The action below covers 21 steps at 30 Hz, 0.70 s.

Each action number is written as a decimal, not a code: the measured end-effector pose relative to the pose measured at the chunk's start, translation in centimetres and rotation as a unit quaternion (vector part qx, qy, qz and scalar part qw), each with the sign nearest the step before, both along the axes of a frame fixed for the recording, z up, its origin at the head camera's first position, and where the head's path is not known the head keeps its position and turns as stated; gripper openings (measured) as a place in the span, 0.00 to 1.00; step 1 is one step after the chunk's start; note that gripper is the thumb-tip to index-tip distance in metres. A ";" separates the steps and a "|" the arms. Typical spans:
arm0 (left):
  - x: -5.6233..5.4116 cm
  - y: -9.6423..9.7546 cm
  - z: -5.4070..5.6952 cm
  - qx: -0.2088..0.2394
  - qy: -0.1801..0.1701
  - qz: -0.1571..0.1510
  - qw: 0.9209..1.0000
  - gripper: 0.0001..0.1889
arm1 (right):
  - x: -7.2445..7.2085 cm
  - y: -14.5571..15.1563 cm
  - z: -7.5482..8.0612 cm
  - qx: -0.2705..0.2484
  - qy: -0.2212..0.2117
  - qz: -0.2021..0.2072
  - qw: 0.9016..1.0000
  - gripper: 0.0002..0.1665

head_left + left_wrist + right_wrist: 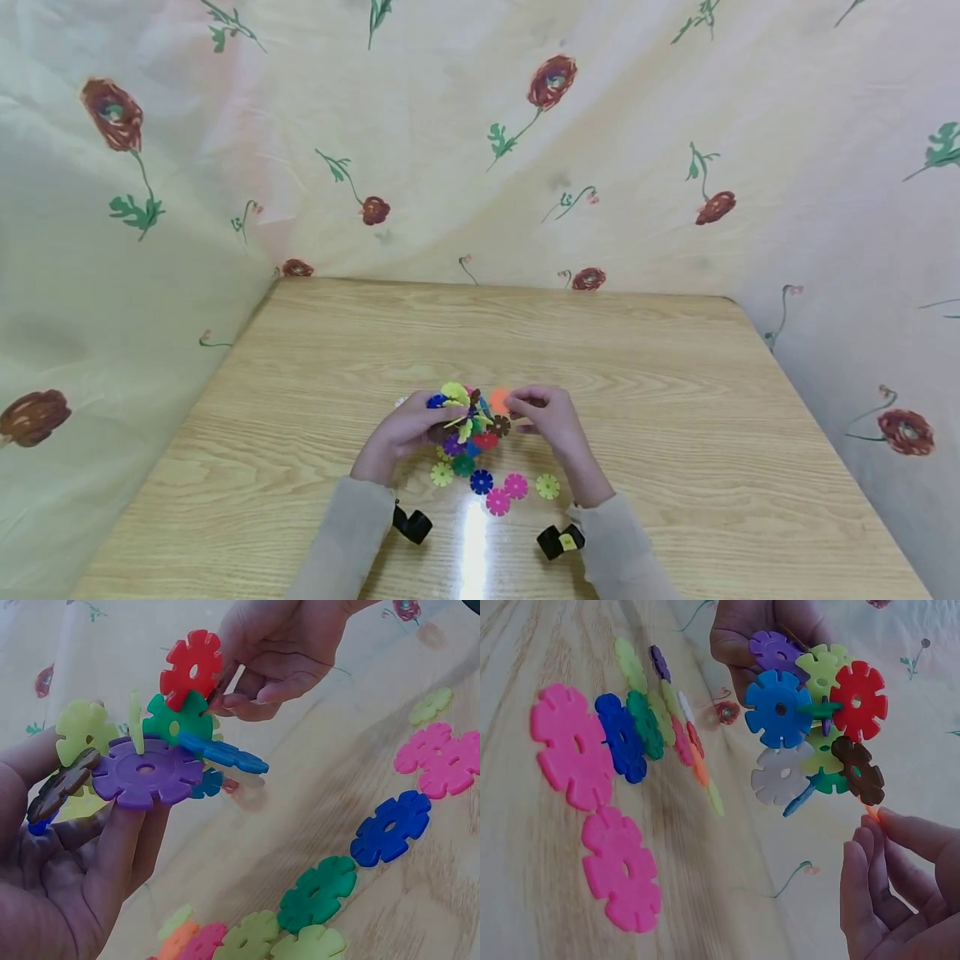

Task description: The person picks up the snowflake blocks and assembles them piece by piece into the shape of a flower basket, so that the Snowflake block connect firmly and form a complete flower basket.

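Note:
My left hand [405,429] holds a cluster of interlocked plastic snowflake discs [467,427] above the table. In the left wrist view the fingers lie under a purple disc [124,787], with red [184,671], green and blue discs slotted around it. On the cluster's right side, my right hand [553,417] pinches an orange disc [499,399] between thumb and fingertips. Seen from the right wrist, that orange disc [874,813] is nearly edge-on, just under a brown disc [861,771]; whether it is slotted in I cannot tell.
Several loose discs lie on the wooden table [675,400] below the hands: two pink [498,502], a dark blue [482,482], a green [463,465] and yellow-green ones [547,486]. More loose discs are partly hidden beneath the cluster. Flowered cloth [450,125] surrounds the table's back and sides.

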<state>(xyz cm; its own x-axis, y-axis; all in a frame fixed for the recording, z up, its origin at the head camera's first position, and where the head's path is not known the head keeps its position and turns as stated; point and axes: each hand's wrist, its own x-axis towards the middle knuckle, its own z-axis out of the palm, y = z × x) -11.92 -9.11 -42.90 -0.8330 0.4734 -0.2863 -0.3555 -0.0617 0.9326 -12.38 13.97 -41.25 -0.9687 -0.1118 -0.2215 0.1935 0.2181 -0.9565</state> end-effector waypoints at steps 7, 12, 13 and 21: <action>0.0 0.5 0.3 -0.013 -0.006 0.012 1.000 0.05 | -0.1 0.0 -0.3 0.006 0.002 0.004 1.000 0.13; 0.0 0.4 0.2 -0.025 0.009 0.003 1.000 0.07 | -0.1 0.2 -0.5 0.009 0.000 0.021 1.000 0.11; 0.0 0.4 0.1 -0.029 0.013 -0.001 0.999 0.07 | -0.1 0.2 -0.7 0.010 -0.003 0.022 1.000 0.11; -0.1 0.6 -0.7 -0.055 0.021 -0.023 0.998 0.05 | 0.2 0.6 -1.5 -0.005 -0.018 0.024 1.000 0.11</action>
